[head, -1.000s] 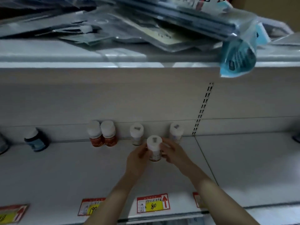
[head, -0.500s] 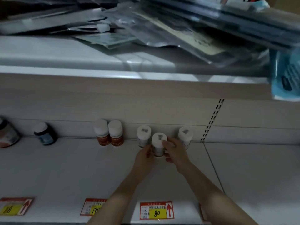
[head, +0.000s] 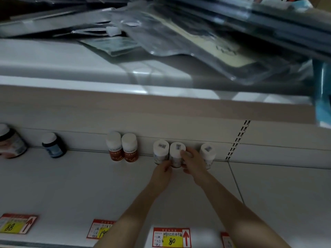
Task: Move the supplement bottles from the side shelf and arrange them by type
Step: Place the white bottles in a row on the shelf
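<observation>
Your only view is head-worn, looking forward and down onto the white shelf [head: 71, 185], near at arm's reach.

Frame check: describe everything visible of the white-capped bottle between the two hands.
The held bottle is small, round, plastic-looking, with a wide white cap bearing a dark code sticker and a pale label. It stands upright at the back of the shelf, close beside a matching bottle on its left; contact there is unclear. The left hand grips its lower side, the right hand its cap edge and body.
</observation>
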Demonstrator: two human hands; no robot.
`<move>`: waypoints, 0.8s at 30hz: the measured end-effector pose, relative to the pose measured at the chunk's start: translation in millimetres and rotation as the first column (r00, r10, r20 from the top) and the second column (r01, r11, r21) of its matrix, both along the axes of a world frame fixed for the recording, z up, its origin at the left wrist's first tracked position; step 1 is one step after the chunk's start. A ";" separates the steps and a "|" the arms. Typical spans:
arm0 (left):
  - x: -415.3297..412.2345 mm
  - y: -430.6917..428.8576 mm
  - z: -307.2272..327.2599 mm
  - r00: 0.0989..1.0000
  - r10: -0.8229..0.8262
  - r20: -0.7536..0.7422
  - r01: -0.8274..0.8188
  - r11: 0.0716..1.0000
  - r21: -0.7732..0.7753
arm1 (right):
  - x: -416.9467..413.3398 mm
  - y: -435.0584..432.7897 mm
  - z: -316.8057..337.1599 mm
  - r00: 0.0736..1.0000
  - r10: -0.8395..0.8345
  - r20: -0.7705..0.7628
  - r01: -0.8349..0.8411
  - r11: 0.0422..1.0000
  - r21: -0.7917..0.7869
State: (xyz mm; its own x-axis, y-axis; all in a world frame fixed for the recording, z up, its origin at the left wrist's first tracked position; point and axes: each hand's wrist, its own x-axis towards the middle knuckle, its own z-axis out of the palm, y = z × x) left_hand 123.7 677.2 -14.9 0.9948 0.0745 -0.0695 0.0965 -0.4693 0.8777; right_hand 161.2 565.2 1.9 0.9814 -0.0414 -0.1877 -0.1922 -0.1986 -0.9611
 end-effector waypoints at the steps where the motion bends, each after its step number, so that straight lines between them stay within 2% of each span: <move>1: -0.1 0.0 0.9 1.000 0.000 0.000 0.000 1.000 -0.008 | 1.4 0.4 -0.7 1.000 0.004 0.003 -0.004 1.000 -0.003; 12: -5.6 6.6 5.4 1.000 -0.010 -0.008 0.009 0.999 -0.040 | 4.4 2.1 -6.3 0.998 0.028 0.058 -0.025 0.998 -0.064; 19: -17.5 15.2 12.7 0.999 0.030 0.025 -0.029 0.999 -0.032 | -11.7 0.9 -6.5 0.997 -0.080 -0.011 0.080 0.995 -0.053; 24: -28.1 6.9 21.5 0.999 -0.008 0.037 0.010 0.998 -0.058 | -37.3 -8.5 1.2 0.991 -0.131 0.014 0.131 0.991 -0.014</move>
